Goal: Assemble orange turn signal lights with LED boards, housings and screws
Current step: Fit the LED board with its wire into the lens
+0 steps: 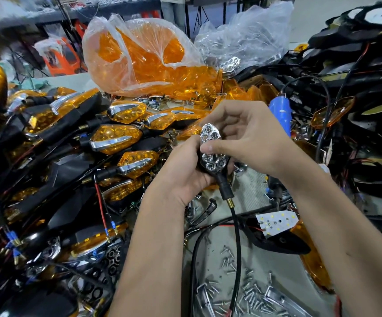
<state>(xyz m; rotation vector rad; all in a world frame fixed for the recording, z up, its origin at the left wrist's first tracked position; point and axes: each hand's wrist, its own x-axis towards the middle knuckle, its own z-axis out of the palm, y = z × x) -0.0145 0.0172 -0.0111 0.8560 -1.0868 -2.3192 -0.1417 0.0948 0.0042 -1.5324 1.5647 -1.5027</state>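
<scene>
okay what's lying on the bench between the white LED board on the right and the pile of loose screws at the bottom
In the head view, a black housing lies under the LED board, then bare grey bench down to the screws.

A heap of finished lights (116,138) is lying to the left of the hands, with a bag of lenses (139,58) sitting behind it. Loose screws (249,291) are lying on the bench (288,266) in front, and an LED board (276,221) is resting just right of them.

Bare hands (242,136), forearms unsleeved
</scene>
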